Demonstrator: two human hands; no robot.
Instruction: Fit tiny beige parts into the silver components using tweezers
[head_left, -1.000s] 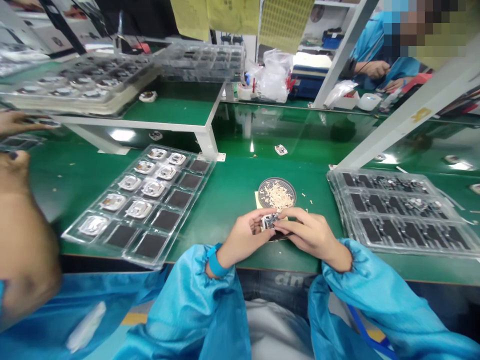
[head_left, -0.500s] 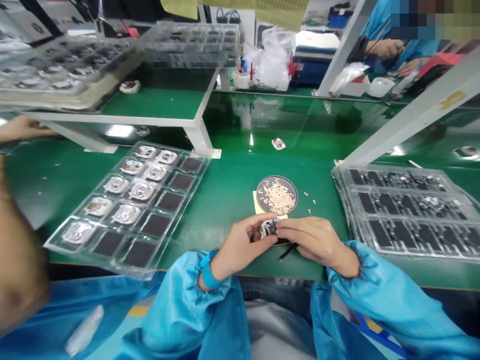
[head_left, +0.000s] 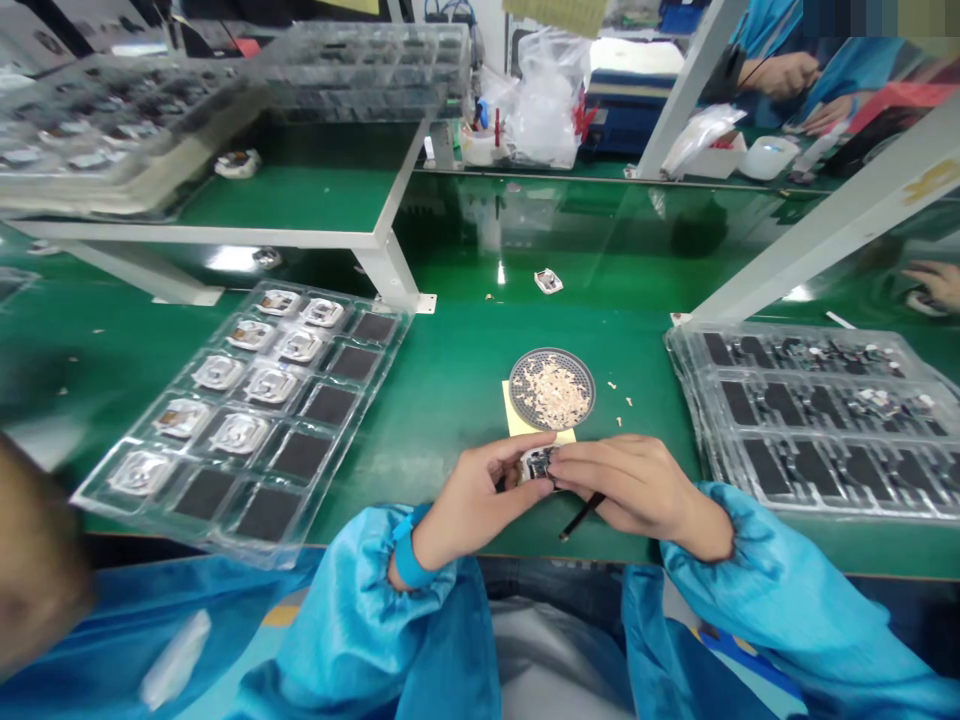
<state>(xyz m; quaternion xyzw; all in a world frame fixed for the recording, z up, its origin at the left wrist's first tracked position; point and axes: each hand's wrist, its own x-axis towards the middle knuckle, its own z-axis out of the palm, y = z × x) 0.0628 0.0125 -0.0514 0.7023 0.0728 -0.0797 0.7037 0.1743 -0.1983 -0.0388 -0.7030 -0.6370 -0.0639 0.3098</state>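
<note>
My left hand [head_left: 472, 497] is closed around a small white casing with dark electronic parts [head_left: 537, 464], gripping it by its edges near the front of the bench. My right hand [head_left: 637, 490] has its fingertips pressed on that casing's right side. A thin black stick-like tool [head_left: 581, 517] sticks out from under the right hand's fingers, pointing down and left; its other end is hidden. Just beyond both hands, a round dark dish [head_left: 513, 385] of tiny beige pieces rests on a yellow paper [head_left: 516, 424].
At left lies a clear tray [head_left: 300, 520] with several white casings. Stacked trays [head_left: 694, 420] of small electronic parts lie at right. One loose casing [head_left: 548, 281] sits farther back. A white-legged shelf [head_left: 386, 270] stands back left. A co-worker's blurred arm [head_left: 37, 560] is at far left.
My hands stay together on the casing, and the black tool shows more below the right hand. The co-worker's hand at far left has left view; another hand appears at the right edge.
</note>
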